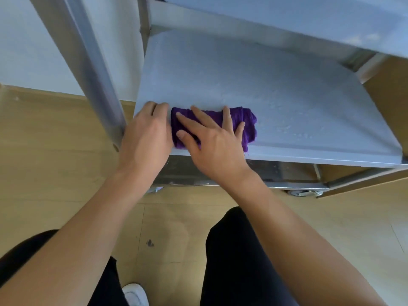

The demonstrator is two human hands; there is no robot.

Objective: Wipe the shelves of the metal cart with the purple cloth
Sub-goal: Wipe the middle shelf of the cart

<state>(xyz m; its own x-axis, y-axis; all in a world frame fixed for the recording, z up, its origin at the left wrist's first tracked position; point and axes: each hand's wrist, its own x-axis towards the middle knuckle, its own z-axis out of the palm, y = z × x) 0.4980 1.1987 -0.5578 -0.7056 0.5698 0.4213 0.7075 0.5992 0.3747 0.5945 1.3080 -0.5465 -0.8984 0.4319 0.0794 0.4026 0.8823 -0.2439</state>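
The purple cloth (247,124) lies folded near the front left corner of the metal cart's middle shelf (276,96). My right hand (212,142) presses flat on the cloth with its fingers spread and straight. My left hand (148,133) rests on the shelf's front left corner, just left of the cloth, its fingers bent over the edge. Damp specks show on the shelf to the right of the cloth.
The cart's upper shelf (309,16) overhangs the back. A metal post (92,69) rises at the left. A lower shelf (287,171) and a caster wheel (302,192) sit below. The floor (55,151) is wood, and my dark-trousered knees are beneath.
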